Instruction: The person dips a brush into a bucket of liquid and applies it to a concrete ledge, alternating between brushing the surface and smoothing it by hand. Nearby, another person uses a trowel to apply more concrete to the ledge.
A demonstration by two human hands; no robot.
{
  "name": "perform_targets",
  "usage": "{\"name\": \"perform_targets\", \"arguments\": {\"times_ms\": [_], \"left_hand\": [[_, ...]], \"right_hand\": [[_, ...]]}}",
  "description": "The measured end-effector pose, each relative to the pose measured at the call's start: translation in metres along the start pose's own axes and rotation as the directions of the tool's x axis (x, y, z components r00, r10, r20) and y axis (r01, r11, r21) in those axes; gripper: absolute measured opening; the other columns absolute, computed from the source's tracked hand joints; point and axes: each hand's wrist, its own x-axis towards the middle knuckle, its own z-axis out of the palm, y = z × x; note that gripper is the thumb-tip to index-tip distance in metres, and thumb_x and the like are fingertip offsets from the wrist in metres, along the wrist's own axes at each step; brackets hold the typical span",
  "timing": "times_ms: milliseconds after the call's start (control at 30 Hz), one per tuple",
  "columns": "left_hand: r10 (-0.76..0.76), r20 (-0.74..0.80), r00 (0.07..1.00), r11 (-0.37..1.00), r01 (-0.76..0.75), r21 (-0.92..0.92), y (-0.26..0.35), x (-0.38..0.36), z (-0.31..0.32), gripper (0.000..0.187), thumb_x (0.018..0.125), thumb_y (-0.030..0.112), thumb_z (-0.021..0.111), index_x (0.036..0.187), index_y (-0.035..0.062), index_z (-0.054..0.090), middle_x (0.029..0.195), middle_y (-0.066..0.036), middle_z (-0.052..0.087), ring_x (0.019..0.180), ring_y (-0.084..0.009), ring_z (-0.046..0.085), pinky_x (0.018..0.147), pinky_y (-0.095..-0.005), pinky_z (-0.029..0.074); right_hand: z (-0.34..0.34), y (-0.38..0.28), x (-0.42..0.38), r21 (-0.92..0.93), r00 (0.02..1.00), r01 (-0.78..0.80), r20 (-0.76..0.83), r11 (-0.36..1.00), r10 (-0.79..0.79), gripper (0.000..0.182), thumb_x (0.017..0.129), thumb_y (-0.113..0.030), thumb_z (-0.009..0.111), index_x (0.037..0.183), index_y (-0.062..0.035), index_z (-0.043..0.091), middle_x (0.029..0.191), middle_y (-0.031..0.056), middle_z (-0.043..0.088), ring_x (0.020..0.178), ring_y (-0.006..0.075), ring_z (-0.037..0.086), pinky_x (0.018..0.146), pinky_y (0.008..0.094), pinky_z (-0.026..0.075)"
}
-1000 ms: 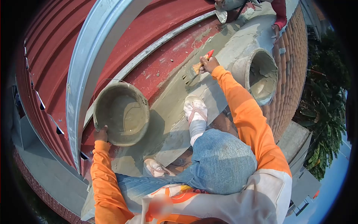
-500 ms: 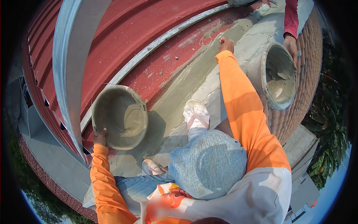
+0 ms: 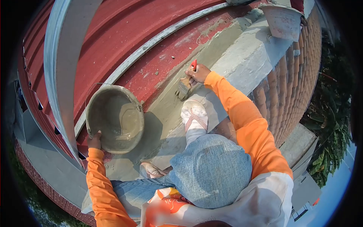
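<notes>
My right hand point(image 3: 199, 73) is closed around a paintbrush point(image 3: 185, 86) with a red-tipped handle. Its grey-coated bristles point down at the wet cement strip point(image 3: 166, 100), just beyond my sandalled foot point(image 3: 194, 112). On the left, my left hand point(image 3: 94, 140) grips the rim of a cement-smeared bucket point(image 3: 101, 117). The bucket tilts toward me, with thin grey slurry point(image 3: 126, 123) in its bottom and a wire handle over its far side.
A co-worker's dark red sleeve point(image 3: 297, 4) reaches to a second bucket point(image 3: 281, 22) at the upper right. Red metal roofing point(image 3: 117, 41) lies left, crossed by a pale strip point(image 3: 151, 41). A curved metal piece point(image 3: 56, 72) stands at far left; clay tiles point(image 3: 289, 90) slope away right.
My right hand has drawn back toward me with the paintbrush, near my foot. The co-worker's bucket has moved up and away and turned upright. My left hand stays on its bucket.
</notes>
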Motion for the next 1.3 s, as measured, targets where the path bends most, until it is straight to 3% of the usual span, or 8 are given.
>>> {"name": "perform_targets", "arguments": {"times_ms": [133, 233, 433, 600, 800, 1000, 1067, 1300], "left_hand": [[-0.013, -0.034, 0.999, 1.000, 0.012, -0.007, 0.005, -0.005, 0.004, 0.032, 0.071, 0.012, 0.062, 0.097, -0.0061, 0.058, 0.090, -0.010, 0.062, 0.077, -0.0198, 0.059, 0.074, -0.0287, 0.045], [-0.013, -0.054, 0.998, 1.000, 0.012, -0.014, 0.007, -0.006, 0.006, 0.031, 0.071, 0.012, 0.062, 0.096, -0.0060, 0.059, 0.090, -0.010, 0.062, 0.077, -0.0199, 0.059, 0.074, -0.0292, 0.045], [-0.040, -0.023, 0.999, 0.999, 0.040, -0.013, 0.009, -0.008, 0.005, 0.031, 0.071, 0.012, 0.062, 0.096, -0.0054, 0.059, 0.090, -0.010, 0.062, 0.077, -0.0192, 0.059, 0.073, -0.0289, 0.045], [-0.002, -0.036, 0.999, 1.000, 0.002, -0.014, 0.022, -0.014, 0.011, 0.028, 0.071, 0.010, 0.061, 0.094, -0.0051, 0.060, 0.088, -0.009, 0.063, 0.076, -0.0189, 0.059, 0.073, -0.0284, 0.045], [-0.006, -0.047, 0.999, 1.000, 0.006, 0.017, 0.013, -0.006, 0.007, 0.027, 0.071, 0.010, 0.061, 0.094, -0.0042, 0.060, 0.087, -0.009, 0.063, 0.076, -0.0182, 0.059, 0.072, -0.0283, 0.045], [-0.010, -0.026, 1.000, 0.999, 0.011, 0.030, 0.020, -0.008, 0.008, 0.026, 0.072, 0.011, 0.060, 0.094, -0.0042, 0.060, 0.086, -0.009, 0.063, 0.074, -0.0177, 0.059, 0.071, -0.0286, 0.046], [-0.018, -0.018, 1.000, 0.999, 0.019, 0.037, 0.019, -0.005, 0.006, 0.027, 0.072, 0.010, 0.060, 0.094, -0.0043, 0.060, 0.086, -0.009, 0.063, 0.074, -0.0177, 0.059, 0.071, -0.0289, 0.046], [0.009, -0.027, 1.000, 1.000, -0.008, 0.026, 0.017, -0.008, 0.008, 0.027, 0.072, 0.011, 0.060, 0.094, -0.0044, 0.060, 0.085, -0.008, 0.063, 0.073, -0.0179, 0.059, 0.070, -0.0293, 0.046]], "right_hand": [[-0.117, 0.005, 0.043, -0.178, 0.926, -0.213, -0.350, 0.961, 0.140, 0.036, 0.081, -0.031, 0.059, 0.085, 0.0046, 0.054, 0.069, 0.0156, 0.063, 0.057, 0.0226, 0.063, 0.057, 0.0325, 0.051], [-0.136, -0.008, 0.049, -0.736, 0.727, -0.282, -0.582, 0.615, -0.363, 0.031, 0.079, -0.029, 0.059, 0.095, -0.0027, 0.056, 0.087, 0.0165, 0.062, 0.086, 0.0332, 0.059, 0.073, 0.0390, 0.047], [0.003, -0.021, 0.006, -0.911, 0.917, 0.376, 0.392, 0.168, 0.076, 0.019, 0.078, -0.023, 0.057, 0.089, -0.0082, 0.056, 0.080, 0.0174, 0.060, 0.083, 0.0315, 0.058, 0.074, 0.0393, 0.045], [-0.019, -0.058, 0.017, -0.529, 0.957, 0.243, 0.269, 0.813, -0.112, 0.023, 0.083, -0.026, 0.055, 0.085, -0.0030, 0.054, 0.076, 0.0161, 0.060, 0.073, 0.0305, 0.059, 0.064, 0.0370, 0.044], [-0.059, -0.021, 0.057, -0.855, 0.988, 0.076, -0.004, 0.513, -0.153, 0.033, 0.081, -0.037, 0.056, 0.082, -0.0039, 0.056, 0.075, 0.0173, 0.060, 0.072, 0.0331, 0.058, 0.066, 0.0406, 0.044], [0.025, -0.047, 0.003, -0.647, 0.752, 0.655, 0.511, 0.391, -0.416, 0.027, 0.085, -0.028, 0.053, 0.080, -0.0015, 0.053, 0.065, 0.0131, 0.058, 0.059, 0.0265, 0.058, 0.057, 0.0348, 0.046], [0.027, -0.062, 0.014, -0.280, 0.942, 0.257, 0.285, 0.925, -0.176, 0.035, 0.084, -0.033, 0.052, 0.073, -0.0006, 0.056, 0.062, 0.0122, 0.060, 0.054, 0.0204, 0.060, 0.051, 0.0326, 0.045], [-0.060, 0.027, 0.072, -0.751, 0.909, -0.270, -0.405, 0.602, -0.096, 0.039, 0.079, -0.037, 0.053, 0.075, 0.0016, 0.059, 0.075, 0.0197, 0.062, 0.072, 0.0310, 0.062, 0.067, 0.0384, 0.049]]}}
